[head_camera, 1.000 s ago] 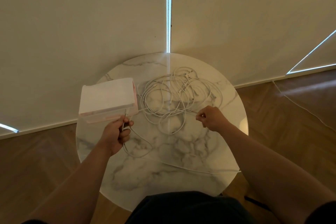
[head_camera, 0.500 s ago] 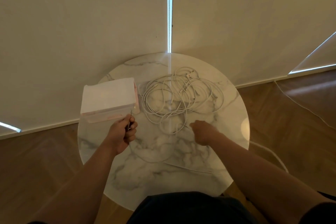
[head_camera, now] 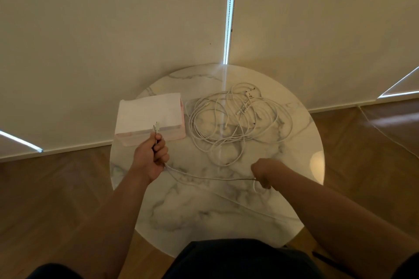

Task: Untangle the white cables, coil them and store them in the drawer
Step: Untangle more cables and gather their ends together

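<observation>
Evidently light and limp, the white cable (head_camera: pixel 210 178) spans the table (head_camera: pixel 204 222) from the left hand (head_camera: pixel 150 161), gripping sensibly just below its plug (head_camera: pixel 156 127), to the right hand (head_camera: pixel 263 172), pinching it mid-length.

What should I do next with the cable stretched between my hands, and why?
Probably bring the right hand toward the left hand to lay a first loop. The left hand grips the plug end, the right hand pinches the same cable, and that stretch hangs apart from the tangled pile, so coiling looks ready to start.
</observation>
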Motion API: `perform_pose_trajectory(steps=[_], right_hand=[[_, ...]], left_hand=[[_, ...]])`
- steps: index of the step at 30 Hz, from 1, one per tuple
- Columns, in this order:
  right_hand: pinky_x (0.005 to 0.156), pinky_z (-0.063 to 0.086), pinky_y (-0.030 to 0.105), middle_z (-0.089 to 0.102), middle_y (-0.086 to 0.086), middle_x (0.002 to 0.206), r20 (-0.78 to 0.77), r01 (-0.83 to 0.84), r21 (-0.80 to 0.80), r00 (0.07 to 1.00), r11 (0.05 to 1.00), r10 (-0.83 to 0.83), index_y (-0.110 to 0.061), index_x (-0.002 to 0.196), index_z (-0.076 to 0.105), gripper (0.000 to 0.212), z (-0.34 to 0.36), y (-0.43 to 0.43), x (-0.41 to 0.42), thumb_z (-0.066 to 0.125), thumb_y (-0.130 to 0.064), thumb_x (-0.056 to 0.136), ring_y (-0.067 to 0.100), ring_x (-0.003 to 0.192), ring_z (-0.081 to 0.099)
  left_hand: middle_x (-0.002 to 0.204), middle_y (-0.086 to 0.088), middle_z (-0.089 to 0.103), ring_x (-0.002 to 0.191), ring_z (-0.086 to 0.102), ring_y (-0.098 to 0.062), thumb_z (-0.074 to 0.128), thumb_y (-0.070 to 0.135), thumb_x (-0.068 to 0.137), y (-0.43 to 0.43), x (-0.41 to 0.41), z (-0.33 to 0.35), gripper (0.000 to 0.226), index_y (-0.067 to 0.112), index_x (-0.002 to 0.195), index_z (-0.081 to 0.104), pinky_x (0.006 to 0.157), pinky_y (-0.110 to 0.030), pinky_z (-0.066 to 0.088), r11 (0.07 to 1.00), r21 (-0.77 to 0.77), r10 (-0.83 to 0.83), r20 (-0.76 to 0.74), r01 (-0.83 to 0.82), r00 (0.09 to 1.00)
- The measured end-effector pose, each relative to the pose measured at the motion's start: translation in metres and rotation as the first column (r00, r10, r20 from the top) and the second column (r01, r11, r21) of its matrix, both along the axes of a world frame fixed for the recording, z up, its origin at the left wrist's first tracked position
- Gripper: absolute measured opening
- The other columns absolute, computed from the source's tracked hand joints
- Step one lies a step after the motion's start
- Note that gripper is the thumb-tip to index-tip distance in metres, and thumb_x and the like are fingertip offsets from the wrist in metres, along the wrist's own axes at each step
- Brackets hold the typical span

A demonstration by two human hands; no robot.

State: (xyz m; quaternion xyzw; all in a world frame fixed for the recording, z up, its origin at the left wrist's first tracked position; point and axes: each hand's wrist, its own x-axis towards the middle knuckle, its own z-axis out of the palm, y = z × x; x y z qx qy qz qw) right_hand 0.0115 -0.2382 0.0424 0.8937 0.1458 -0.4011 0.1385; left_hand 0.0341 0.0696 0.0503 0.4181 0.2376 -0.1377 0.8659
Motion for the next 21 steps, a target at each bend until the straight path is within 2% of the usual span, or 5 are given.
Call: perform_pose_trajectory(steps=[5,8,11,16,21], right_hand=[[0.085,0.045,0.030,0.068,0.008,0.109,0.173,0.182,0.479,0.939,0.859,-0.296,-0.012,0.110,0.069,0.024,-0.008,0.005,0.018,0.059,-0.026,0.094,0.023,0.102,0.063],[0.069,0.047,0.025,0.071,0.001,0.076,-0.042,0.370,0.728,0.865,0.578,-0.501,-0.009,0.092,0.077,0.015,-0.008,0.004,0.023,0.069,-0.022,0.089,0.009,0.068,0.063],[0.050,0.052,0.027,0.071,0.014,0.067,-0.286,0.582,0.708,0.754,0.400,-0.591,-0.003,0.082,0.070,0.022,-0.012,-0.004,0.018,0.063,-0.021,0.094,0.024,0.056,0.069],[0.046,0.047,0.020,0.061,0.006,0.046,-0.204,0.422,0.241,0.902,0.874,-0.380,0.001,0.082,0.072,0.046,0.005,-0.026,0.006,0.061,-0.043,0.093,0.014,0.037,0.056],[0.068,0.055,0.030,0.061,-0.006,0.042,-0.355,0.280,-0.160,0.878,0.947,-0.320,-0.009,0.071,0.066,0.041,0.012,-0.027,0.009,0.056,-0.039,0.097,0.014,0.062,0.063]], left_hand=[[0.050,0.008,0.031,0.033,0.019,-0.004,0.028,0.031,0.106,0.000,0.000,-0.002,0.037,0.019,0.075,0.045,0.034,-0.019,0.016,1.000,-0.013,0.018,0.004,-0.017,1.000],[0.050,0.007,0.031,0.036,0.012,-0.006,0.028,0.031,0.106,0.001,-0.001,-0.001,0.037,0.019,0.075,0.044,0.034,-0.019,0.016,0.999,-0.024,0.025,0.005,-0.025,1.000],[0.050,0.007,0.032,0.043,0.006,-0.009,0.028,0.031,0.106,0.001,0.000,-0.003,0.037,0.019,0.075,0.044,0.033,-0.019,0.016,0.999,-0.035,0.030,0.000,-0.030,1.000],[0.051,0.008,0.032,0.033,0.020,-0.004,0.029,0.031,0.106,0.000,0.000,-0.004,0.037,0.019,0.075,0.045,0.034,-0.020,0.016,0.999,-0.028,0.018,-0.006,-0.018,1.000],[0.051,0.007,0.032,0.033,0.020,-0.005,0.030,0.031,0.106,-0.015,-0.003,-0.007,0.037,0.019,0.075,0.046,0.035,-0.021,0.015,0.999,-0.013,-0.040,-0.026,0.040,0.999]])
